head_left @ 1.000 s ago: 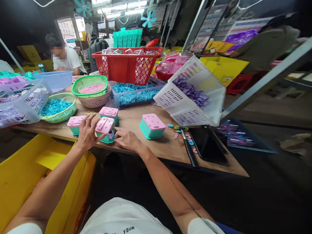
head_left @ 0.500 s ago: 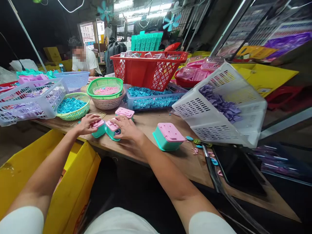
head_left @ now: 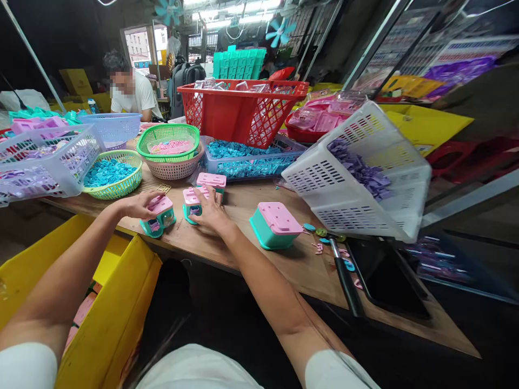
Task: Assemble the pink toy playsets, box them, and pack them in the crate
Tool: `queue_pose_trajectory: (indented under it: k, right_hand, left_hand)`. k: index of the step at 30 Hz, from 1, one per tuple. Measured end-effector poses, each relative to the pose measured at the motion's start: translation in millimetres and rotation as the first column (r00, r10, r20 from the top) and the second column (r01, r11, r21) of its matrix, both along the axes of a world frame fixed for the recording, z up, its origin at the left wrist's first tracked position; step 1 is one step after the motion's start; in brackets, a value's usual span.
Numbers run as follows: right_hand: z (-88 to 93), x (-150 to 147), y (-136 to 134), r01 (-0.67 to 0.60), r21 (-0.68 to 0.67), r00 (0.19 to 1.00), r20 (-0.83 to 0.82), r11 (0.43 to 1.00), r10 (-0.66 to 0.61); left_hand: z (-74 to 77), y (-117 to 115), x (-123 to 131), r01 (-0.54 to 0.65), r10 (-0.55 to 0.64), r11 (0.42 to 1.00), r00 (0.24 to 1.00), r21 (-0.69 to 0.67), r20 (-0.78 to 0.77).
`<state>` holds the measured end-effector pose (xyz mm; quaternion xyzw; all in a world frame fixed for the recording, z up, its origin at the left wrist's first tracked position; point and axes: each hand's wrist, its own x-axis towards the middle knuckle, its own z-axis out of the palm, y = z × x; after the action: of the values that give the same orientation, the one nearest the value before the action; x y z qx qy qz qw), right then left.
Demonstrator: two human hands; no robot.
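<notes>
My left hand [head_left: 138,205] grips a small teal toy box with a pink lid [head_left: 159,215] near the table's front edge and tilts it. My right hand [head_left: 211,208] rests over a second pink-and-teal box [head_left: 192,204] beside it, fingers curled on it. A third box [head_left: 212,181] stands just behind them. A fourth, larger-looking box [head_left: 275,224] sits alone to the right on the wooden table [head_left: 243,200].
Baskets ring the table: a tilted white basket of purple parts [head_left: 357,173], a red basket [head_left: 239,111], a blue tray of blue parts [head_left: 251,156], green baskets [head_left: 168,141] and a clear basket [head_left: 44,162]. A yellow bin [head_left: 101,302] stands below left. Another person [head_left: 130,94] sits behind.
My left hand shifted from the middle box to the left one and pulled it apart from the other. My right hand came up onto the middle box. The camera swung left.
</notes>
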<state>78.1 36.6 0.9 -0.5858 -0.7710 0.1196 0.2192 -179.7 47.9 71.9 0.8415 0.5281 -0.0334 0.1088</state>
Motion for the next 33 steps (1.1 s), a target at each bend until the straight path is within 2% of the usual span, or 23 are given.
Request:
queue_pose_trajectory:
  k: [2,5,8,14,18,23,25,28,31,33]
  right_hand:
    - [-2.2,-3,5,-0.037,0.017,0.999,-0.039,0.999,0.038]
    - [-3.1,-9,10,-0.073,0.034,0.996,-0.055,0.997,0.075]
    - [-4.7,-12,10,-0.078,0.035,0.996,-0.032,0.996,0.079]
    - [-12.8,-7,9,-0.101,0.090,0.992,-0.064,0.991,0.107]
    - [-14.9,-12,10,-0.068,0.093,0.996,-0.056,0.993,0.073]
    - [-12.1,-22,6,-0.027,0.055,0.998,-0.058,0.998,0.031]
    - [-9.4,-17,6,-0.058,0.077,0.995,-0.081,0.995,0.064]
    - [-2.6,5,17,-0.069,0.193,0.981,-0.165,0.979,0.102]
    - [6.1,32,44,0.046,0.251,0.975,-0.220,0.967,0.010]
    - [9.5,46,64,0.123,0.197,0.977,-0.199,0.973,-0.083]
  left_hand:
    - [0.6,6,-3,0.141,-0.141,0.990,0.990,0.014,-0.024]
    - [-2.4,8,4,0.209,-0.206,0.976,0.977,0.059,-0.053]
    - [-6.9,3,17,0.193,-0.186,0.976,0.979,0.103,-0.081]
    - [-12.4,-14,38,0.054,-0.007,0.980,0.971,0.191,-0.238]
    - [-17.2,-11,41,0.073,-0.017,0.968,0.973,0.239,-0.228]
    - [-21.3,5,23,0.113,-0.051,0.957,0.973,0.269,-0.226]
    - [-20.2,12,13,0.152,-0.094,0.958,0.968,0.245,-0.232]
    - [-17.7,20,3,0.162,-0.116,0.958,0.974,0.237,-0.196]
    - [-15.5,27,9,0.134,-0.101,0.943,0.987,0.304,-0.121]
    - [-13.4,32,24,0.133,-0.109,0.925,0.990,0.355,-0.088]
